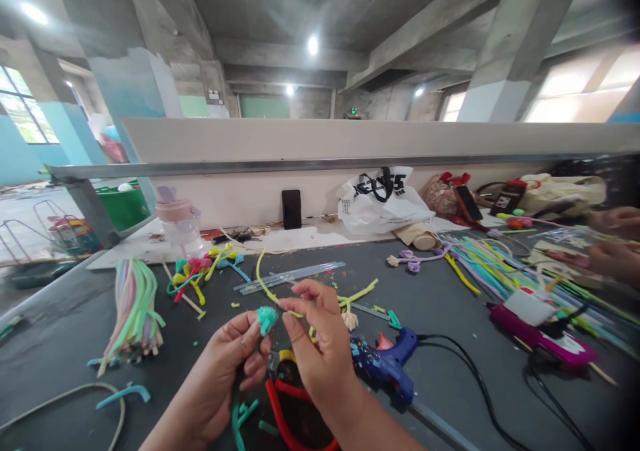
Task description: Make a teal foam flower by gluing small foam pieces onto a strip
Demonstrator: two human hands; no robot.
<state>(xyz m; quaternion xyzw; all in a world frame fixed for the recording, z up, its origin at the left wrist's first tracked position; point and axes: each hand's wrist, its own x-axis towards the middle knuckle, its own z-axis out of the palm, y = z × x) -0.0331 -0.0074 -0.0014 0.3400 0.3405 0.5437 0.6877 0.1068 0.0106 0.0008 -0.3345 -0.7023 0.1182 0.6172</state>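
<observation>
My left hand (231,352) is closed around a teal pipe-cleaner flower (267,319), its fuzzy head showing above the thumb and fingertips. A teal stem (237,418) runs down below that hand. My right hand (320,344) pinches a curved yellow-green pipe cleaner (262,276) between thumb and fingers, just right of the flower. Beneath my hands lie red-handled pliers (278,411), partly hidden by my right wrist. A blue glue gun (393,364) rests beside my right forearm. Short teal pieces (268,428) are scattered near the pliers.
A pastel pipe-cleaner bundle (131,311) stands left, near colourful finished pieces (200,271). Clear glue sticks (295,276) lie ahead. A pink-lidded bottle (178,224), phone (291,209) and white bag (380,201) line the back. Another person's hands (613,251) and a magenta glue gun (543,338) are right.
</observation>
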